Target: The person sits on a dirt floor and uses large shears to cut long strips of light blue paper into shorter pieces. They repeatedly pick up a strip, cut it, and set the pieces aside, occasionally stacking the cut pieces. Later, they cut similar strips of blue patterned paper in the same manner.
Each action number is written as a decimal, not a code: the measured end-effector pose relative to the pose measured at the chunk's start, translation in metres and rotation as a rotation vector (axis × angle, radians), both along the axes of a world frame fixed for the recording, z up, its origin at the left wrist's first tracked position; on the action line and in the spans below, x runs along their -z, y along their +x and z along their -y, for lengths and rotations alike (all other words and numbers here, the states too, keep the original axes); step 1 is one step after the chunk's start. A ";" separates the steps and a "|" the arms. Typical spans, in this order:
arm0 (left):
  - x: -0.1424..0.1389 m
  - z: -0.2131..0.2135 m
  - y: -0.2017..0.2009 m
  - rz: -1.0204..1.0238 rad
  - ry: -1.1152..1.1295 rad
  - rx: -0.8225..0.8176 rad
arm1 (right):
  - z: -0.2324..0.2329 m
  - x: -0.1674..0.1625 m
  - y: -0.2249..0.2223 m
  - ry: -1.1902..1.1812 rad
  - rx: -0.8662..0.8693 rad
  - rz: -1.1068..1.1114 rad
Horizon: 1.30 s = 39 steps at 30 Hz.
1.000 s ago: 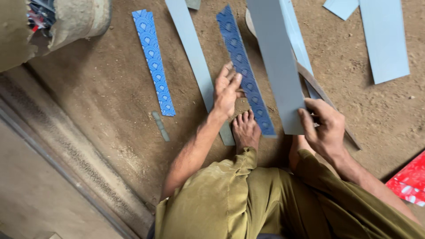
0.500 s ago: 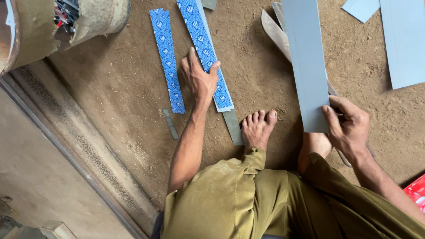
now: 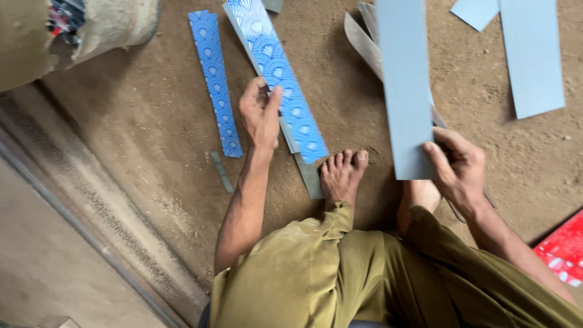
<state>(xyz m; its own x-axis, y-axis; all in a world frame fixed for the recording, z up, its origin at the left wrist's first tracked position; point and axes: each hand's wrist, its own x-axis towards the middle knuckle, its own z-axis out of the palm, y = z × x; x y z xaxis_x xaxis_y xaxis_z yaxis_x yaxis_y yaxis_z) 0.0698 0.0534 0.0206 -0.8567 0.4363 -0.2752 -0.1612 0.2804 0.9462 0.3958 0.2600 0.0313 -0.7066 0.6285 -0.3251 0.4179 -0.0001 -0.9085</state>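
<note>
— Starting at the left, what is lying on the dirt floor (image 3: 152, 121)?

— A narrow blue patterned strip (image 3: 214, 79) is lying flat there. Just beside it, the left hand (image 3: 260, 115) is gripping a wider blue patterned strip (image 3: 280, 73), which is lying over a grey strip (image 3: 306, 173).

— And further right?

— The right hand (image 3: 458, 170) is pinching the bottom edge of a plain grey strip (image 3: 404, 85).

red patterned packet (image 3: 562, 249), lower right

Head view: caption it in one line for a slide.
Left hand lifts a blue patterned strip off the dirt floor; right hand grips a plain grey strip.
</note>
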 end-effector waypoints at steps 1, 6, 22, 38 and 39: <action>-0.001 -0.008 0.016 0.110 0.176 0.061 | 0.003 -0.004 -0.004 -0.032 -0.005 -0.011; 0.011 -0.053 0.110 0.292 -0.119 0.124 | 0.015 -0.018 -0.018 -0.095 -0.176 -0.010; 0.023 -0.071 0.135 0.339 -0.199 0.323 | 0.004 -0.028 -0.026 0.051 -0.643 0.351; 0.065 -0.056 0.174 0.318 0.050 0.278 | 0.006 -0.028 -0.037 0.205 -0.586 0.247; 0.061 -0.057 0.173 0.410 0.080 0.257 | 0.005 -0.026 -0.035 0.186 -0.584 0.264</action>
